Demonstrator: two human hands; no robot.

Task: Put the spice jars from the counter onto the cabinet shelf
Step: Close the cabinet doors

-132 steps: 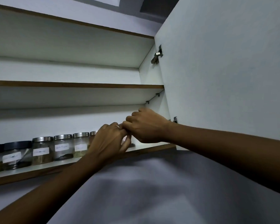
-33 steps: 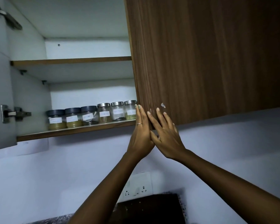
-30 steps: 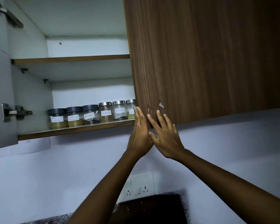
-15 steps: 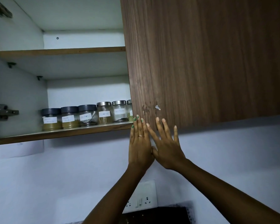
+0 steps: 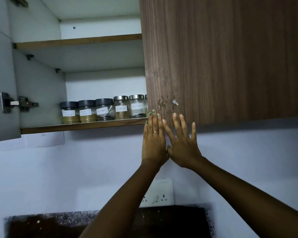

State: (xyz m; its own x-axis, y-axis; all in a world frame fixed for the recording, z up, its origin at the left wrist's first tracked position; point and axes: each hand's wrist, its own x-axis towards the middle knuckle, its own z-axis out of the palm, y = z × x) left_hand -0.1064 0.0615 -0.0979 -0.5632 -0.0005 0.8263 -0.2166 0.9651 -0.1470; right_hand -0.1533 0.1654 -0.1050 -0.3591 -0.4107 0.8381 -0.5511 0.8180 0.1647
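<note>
The left hand (image 5: pixel 154 143) is raised with its fingers straight and close together, its grip holding nothing; the fingertips (image 5: pixel 153 112) with green nails lie against the lower left corner of the wooden cabinet door (image 5: pixel 222 57), and a ring sits on one finger. The right hand (image 5: pixel 183 145) is beside it, touching it at the thumb base, fingers straight and spread, grip apart and holding nothing, its fingertips flat on the lower edge of the same door.

Just left of the door's edge, the spice jars (image 5: pixel 103 109) stand upright in a row on the cabinet shelf (image 5: pixel 76 125), each with a white label. Counting away from the door: two jars with silver lids, then three with dark lids; a further silver lid shows as a sliver at the door's edge, mostly hidden. The two jars farthest from the door hold yellowish-brown powder. The label writing is too small to read.

Above the jars, an upper shelf (image 5: pixel 76 41) runs to the door's edge. Far left of the door, the other cabinet door (image 5: pixel 0 83) stands swung outward, grey side showing, with a metal hinge (image 5: pixel 15 103) joining it to the cabinet wall.

Below the door, the white wall carries a socket plate (image 5: pixel 162 194), partly behind the left forearm. Beneath that lies a dark speckled surface (image 5: pixel 50 225)
</note>
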